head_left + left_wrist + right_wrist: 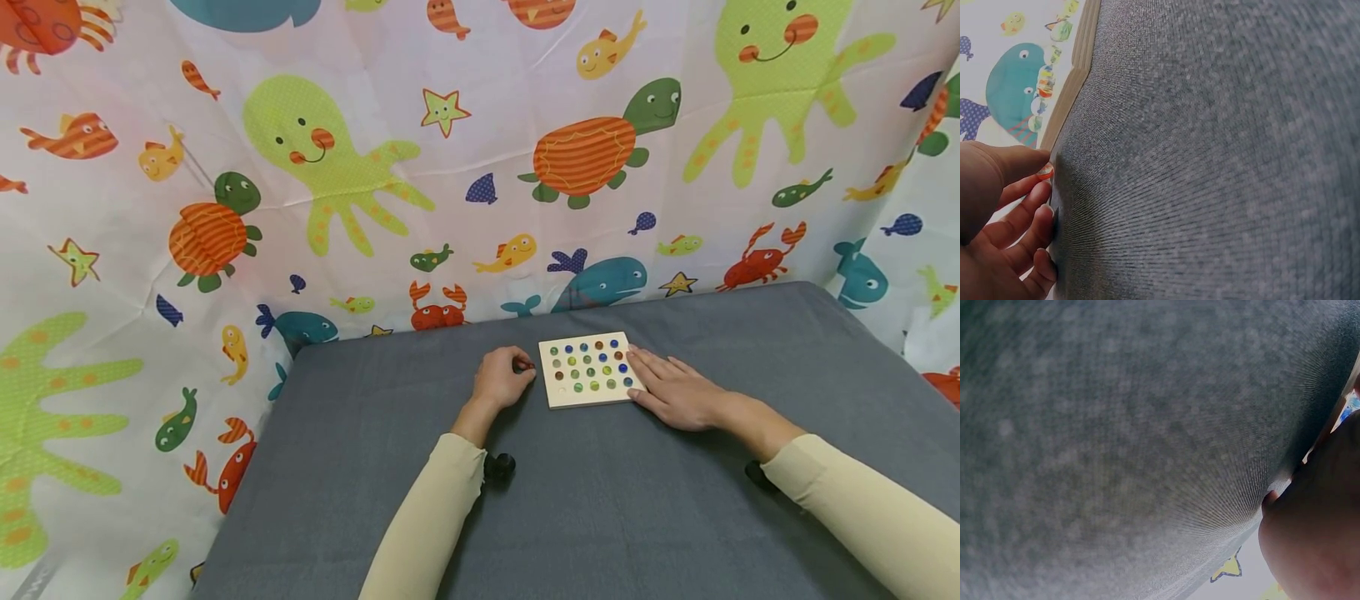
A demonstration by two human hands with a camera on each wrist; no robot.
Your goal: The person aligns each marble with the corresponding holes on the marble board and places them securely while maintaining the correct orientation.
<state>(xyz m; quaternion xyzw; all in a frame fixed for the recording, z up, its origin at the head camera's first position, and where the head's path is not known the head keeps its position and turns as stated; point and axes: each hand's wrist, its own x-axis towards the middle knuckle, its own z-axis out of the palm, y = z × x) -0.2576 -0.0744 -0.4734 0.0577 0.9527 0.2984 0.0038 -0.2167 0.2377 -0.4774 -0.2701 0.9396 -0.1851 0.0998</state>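
A pale wooden board (603, 401) lies on the table, with rows of coloured glass marbles (590, 371) set in its hollows. At its front left corner a bare hollow (562, 390) shows. Just left of the board, my left hand (501, 377) is low over the cloth. In the left wrist view its thumb and index finger pinch a reddish-orange marble (1045, 170), the other fingers bent loosely below. My right hand (677, 395) rests on the board's right edge with its fingers extended. Most of that hand is out of the right wrist view, where only part of it (1316, 519) appears.
Grey cloth (585, 517) covers the table. Behind it and at both sides hangs a white curtain (480, 67) printed with sea animals. Dark round pieces (499, 467) sit at the wrists, below the sleeve cuffs.
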